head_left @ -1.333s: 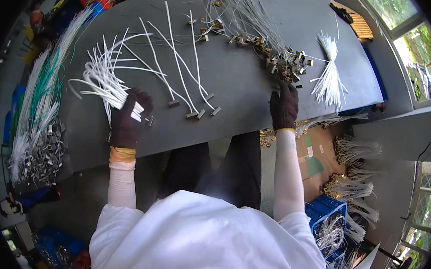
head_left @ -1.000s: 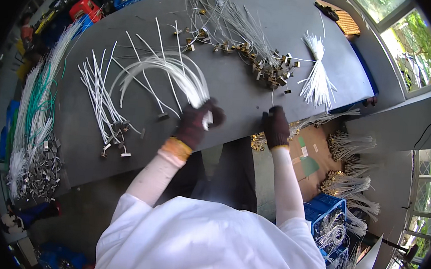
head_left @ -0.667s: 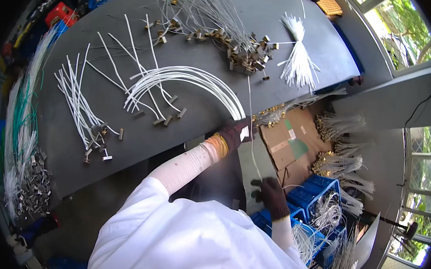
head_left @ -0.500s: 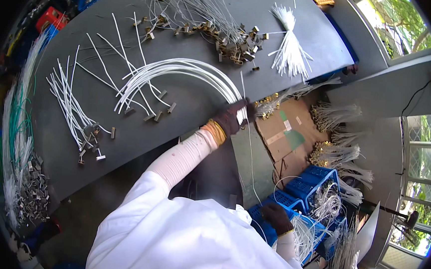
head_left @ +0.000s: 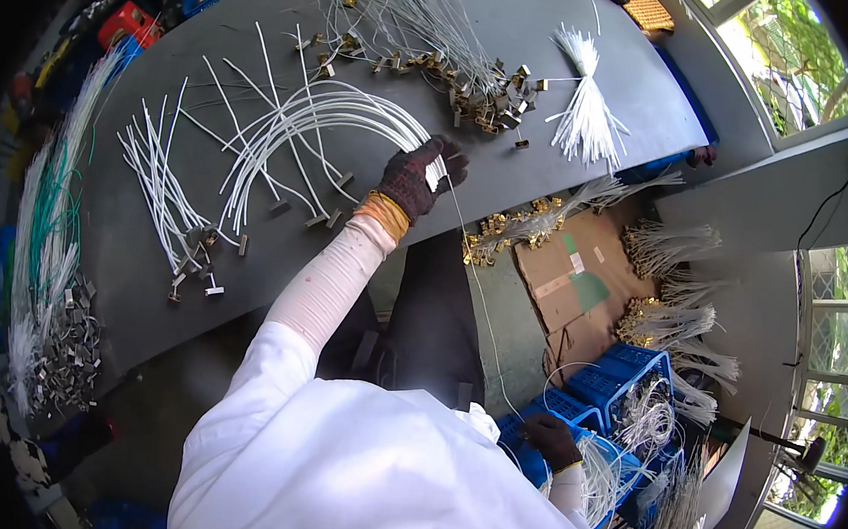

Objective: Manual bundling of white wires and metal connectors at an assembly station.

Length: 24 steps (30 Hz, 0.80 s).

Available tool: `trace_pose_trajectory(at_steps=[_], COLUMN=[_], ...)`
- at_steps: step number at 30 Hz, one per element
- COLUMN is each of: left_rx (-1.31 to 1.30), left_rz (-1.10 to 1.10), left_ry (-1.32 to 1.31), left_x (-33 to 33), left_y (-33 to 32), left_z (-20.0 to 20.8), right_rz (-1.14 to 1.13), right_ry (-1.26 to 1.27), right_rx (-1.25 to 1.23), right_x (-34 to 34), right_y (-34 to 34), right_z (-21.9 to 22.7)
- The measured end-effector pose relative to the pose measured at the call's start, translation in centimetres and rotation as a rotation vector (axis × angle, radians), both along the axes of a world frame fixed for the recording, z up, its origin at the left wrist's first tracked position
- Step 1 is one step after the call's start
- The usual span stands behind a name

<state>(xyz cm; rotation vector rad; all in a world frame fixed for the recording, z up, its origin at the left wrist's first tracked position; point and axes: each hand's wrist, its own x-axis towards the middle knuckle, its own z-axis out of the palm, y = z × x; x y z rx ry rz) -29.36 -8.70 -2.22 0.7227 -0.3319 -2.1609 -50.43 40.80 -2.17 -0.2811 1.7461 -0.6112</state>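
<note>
My left hand (head_left: 422,180), in a dark glove with an orange cuff, is closed round one end of a bundle of white cords (head_left: 332,101). The cords arch leftward over the dark grey table (head_left: 383,6). From my left hand a thin pale strand (head_left: 482,298) runs down to my right hand (head_left: 552,443), also dark-gloved. That hand is closed on the strand beside the blue baskets (head_left: 608,381), its fingertips partly hidden. Under and beside the arch lie single white cords with small metal pieces at their ends; more such cords (head_left: 155,172) lie in a group farther left.
Thin wires and brass-coloured metal pieces (head_left: 489,102) are heaped at the table's far side. A tied white bundle (head_left: 588,99) lies to their right. Flattened cardboard (head_left: 565,284) and several tied bundles are on the floor at right. Long strands (head_left: 35,267) hang along the left edge.
My left hand has moved left and farther over the table, carrying the cord bundle. The strand between my hands stretches longer. My right hand stays by the baskets. The view has shifted slightly.
</note>
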Motion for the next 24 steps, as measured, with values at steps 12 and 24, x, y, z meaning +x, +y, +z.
trace_pose_trajectory(at_steps=[12, 24], left_rx=[-0.12, -1.185], left_rz=[-0.205, -0.007], left_ry=[0.068, -0.915], left_x=[1.5, 12.5], left_y=[3.6, 10.9], left_z=[0.9, 6.7], right_rz=[0.088, 0.515], right_ry=[0.078, 0.348], right_rx=[-0.1, -1.052], right_x=[-0.3, 10.8], right_y=[-1.8, -30.0], right_z=[-1.6, -0.1])
